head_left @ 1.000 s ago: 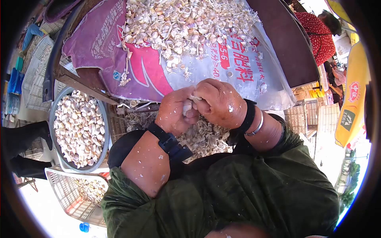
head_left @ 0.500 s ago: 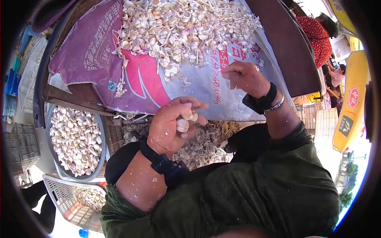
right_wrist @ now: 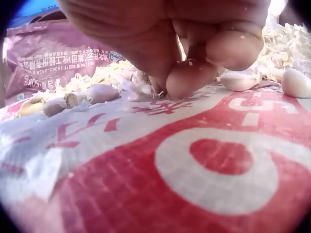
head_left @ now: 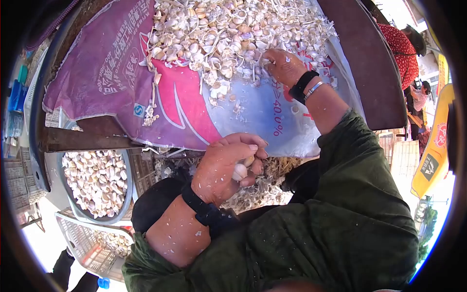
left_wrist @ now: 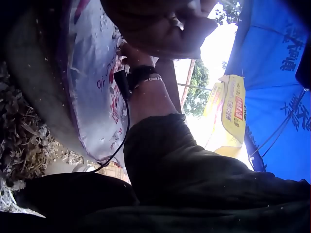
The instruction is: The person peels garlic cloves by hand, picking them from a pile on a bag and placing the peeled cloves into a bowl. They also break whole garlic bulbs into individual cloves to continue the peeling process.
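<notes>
My left hand (head_left: 221, 165) curls its fingers round a few garlic cloves (head_left: 239, 172), close to the near edge of the work surface. My right hand (head_left: 287, 68) reaches forward to the near right side of a heap of garlic (head_left: 209, 34) spread over a printed sack (head_left: 292, 131). In the right wrist view, its bent fingertips (right_wrist: 192, 77) come down right at the sack, among loose cloves (right_wrist: 238, 80) and papery skins. I cannot tell whether a clove sits between them. The left wrist view shows the left hand (left_wrist: 160, 29) dark, its contents hidden.
Lower left, a round grey basin (head_left: 128, 182) full of cloves stands beside a plastic crate (head_left: 78, 238) holding more garlic. Dry skins and stalks (head_left: 262, 194) lie below the work surface. A metal bar (head_left: 39, 121) borders the left side. A person in red (head_left: 399, 53) is at the upper right.
My right hand has left the left hand, where they worked together on garlic, and moved forward to the heap. The left hand keeps its cloves. The head view has shifted slightly.
</notes>
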A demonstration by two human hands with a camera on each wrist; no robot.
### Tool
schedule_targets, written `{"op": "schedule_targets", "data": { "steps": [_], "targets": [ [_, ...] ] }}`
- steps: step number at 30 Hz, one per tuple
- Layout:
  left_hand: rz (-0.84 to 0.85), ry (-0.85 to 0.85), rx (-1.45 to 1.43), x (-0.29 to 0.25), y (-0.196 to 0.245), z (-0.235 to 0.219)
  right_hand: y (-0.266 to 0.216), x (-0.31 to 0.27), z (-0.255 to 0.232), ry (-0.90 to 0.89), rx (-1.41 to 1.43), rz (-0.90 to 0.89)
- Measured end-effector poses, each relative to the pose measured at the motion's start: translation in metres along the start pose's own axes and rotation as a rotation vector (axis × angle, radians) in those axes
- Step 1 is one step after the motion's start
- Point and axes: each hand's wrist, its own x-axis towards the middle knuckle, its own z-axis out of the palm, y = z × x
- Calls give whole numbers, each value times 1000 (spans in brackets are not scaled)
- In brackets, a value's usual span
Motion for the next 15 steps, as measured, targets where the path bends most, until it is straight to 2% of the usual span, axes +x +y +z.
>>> {"op": "schedule_targets", "data": {
  "steps": [3,5,7,10,12,14,15],
  "targets": [
    [-15,-24,-22,2,-3,-3,-12,-13,0,9,27,-70],
    [-27,-28,-35,2,-4,0,-20,-22,-3,-181,676,390],
    [-33,49,5,-1,-4,5,-28,-35,-13,-173,733,388],
    [13,94,34,0,-9,0,-63,-59,-37,-365,1279,355],
    [6,123,16,-1,-10,0,-111,-83,-64,-494,1391,174],
    [-4,153,4,9,-27,-15,-157,-108,-98,-716,1489,-21],
    [224,18,354,25,-54,-43,-178,-120,-109,-809,1650,-123]
  ]
}}
